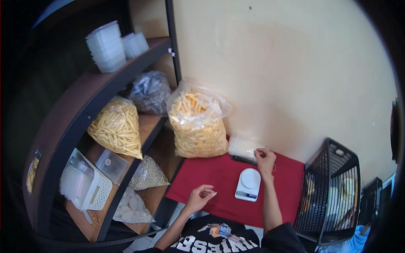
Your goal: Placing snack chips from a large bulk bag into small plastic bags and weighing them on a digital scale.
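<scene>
My right hand [265, 160] is at the right end of a stack of clear plastic bags [242, 146], its thumb and fingers pinched on the plastic at the edge. The stack lies on a dark object, partly hidden, at the back of the red-covered table [218, 177]. Just in front of that hand is a white digital kitchen scale [248, 185] with a bare round platform. My left hand [202, 196] hovers over the table's front left part, fingers loosely curled and apart, holding nothing. Behind it stands a large open clear bag of yellow stick-shaped snacks [199, 136].
On the left, a dark shelf [95, 91] holds stacked plastic containers [106, 47], a bag of pale yellow snacks [118, 126], a white basket [98, 189] and further bags. Black plastic crates [329, 189] with packages border the table's right side. A wall [269, 79] rises behind.
</scene>
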Tool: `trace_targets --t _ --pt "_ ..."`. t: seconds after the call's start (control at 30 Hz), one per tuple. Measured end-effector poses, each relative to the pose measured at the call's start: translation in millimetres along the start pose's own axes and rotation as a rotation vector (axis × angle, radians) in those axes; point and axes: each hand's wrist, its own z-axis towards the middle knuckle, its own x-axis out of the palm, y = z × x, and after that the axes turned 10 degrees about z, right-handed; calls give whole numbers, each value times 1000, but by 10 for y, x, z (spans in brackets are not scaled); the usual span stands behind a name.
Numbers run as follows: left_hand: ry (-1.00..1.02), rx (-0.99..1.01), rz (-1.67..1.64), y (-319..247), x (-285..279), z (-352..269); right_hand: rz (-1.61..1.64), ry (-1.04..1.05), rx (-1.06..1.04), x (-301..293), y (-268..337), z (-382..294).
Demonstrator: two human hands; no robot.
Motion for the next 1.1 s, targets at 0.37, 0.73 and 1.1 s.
trace_targets --t 0.37,0.73,1.1 --pt "-60 50 152 -60 208 405 -93 436 -409 2062 1718 1322" --pt "-264 54 629 -171 1002 2141 121 359 -281 1258 1916 1582" --pt "-361 -174 803 226 1237 3088 366 190 88 -188 722 575"
